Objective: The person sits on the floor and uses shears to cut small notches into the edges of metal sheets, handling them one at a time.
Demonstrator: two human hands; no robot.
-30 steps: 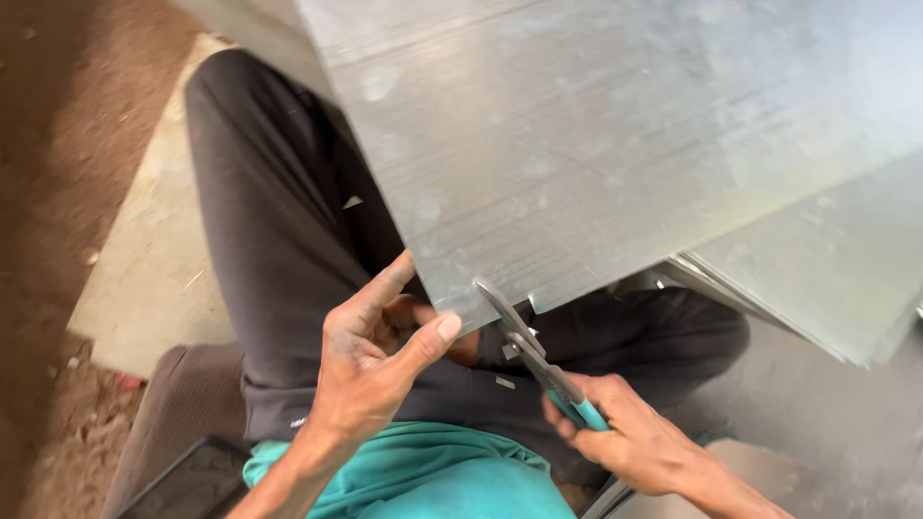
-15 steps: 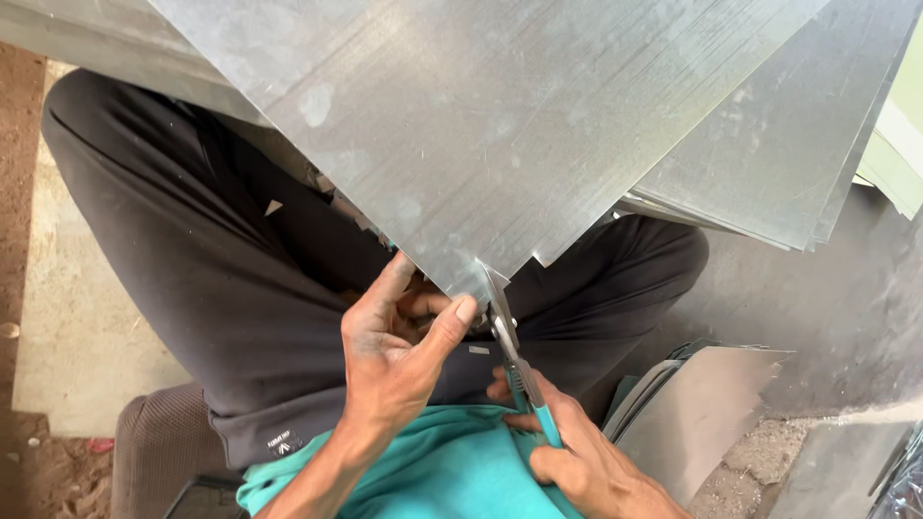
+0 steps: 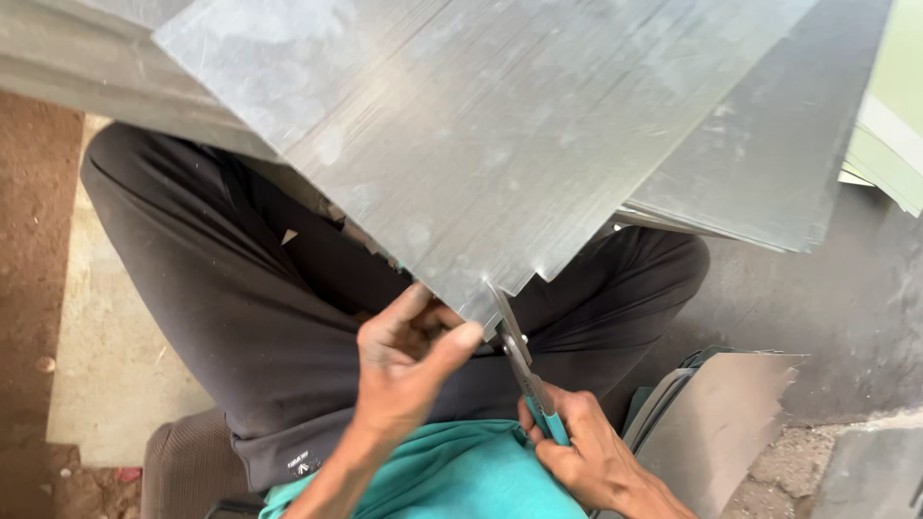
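A large grey metal sheet (image 3: 481,144) lies across my lap, its near corner pointing toward me. My left hand (image 3: 409,370) pinches that corner between thumb and fingers. My right hand (image 3: 586,447) grips the teal handles of metal snips (image 3: 514,351). The snips' blades bite into the sheet's edge just right of the corner. I sit with legs in dark trousers spread under the sheet.
More grey sheets (image 3: 769,163) are stacked at the right, with pale green panels (image 3: 889,144) at the far right. A cut piece of sheet metal (image 3: 721,413) leans by my right knee. Bare earth and a concrete slab (image 3: 106,365) lie to the left.
The view has shifted so the sheet fills more of the frame. The snips' blades have moved from below the sheet's corner up into its edge. My left hand stays on the corner.
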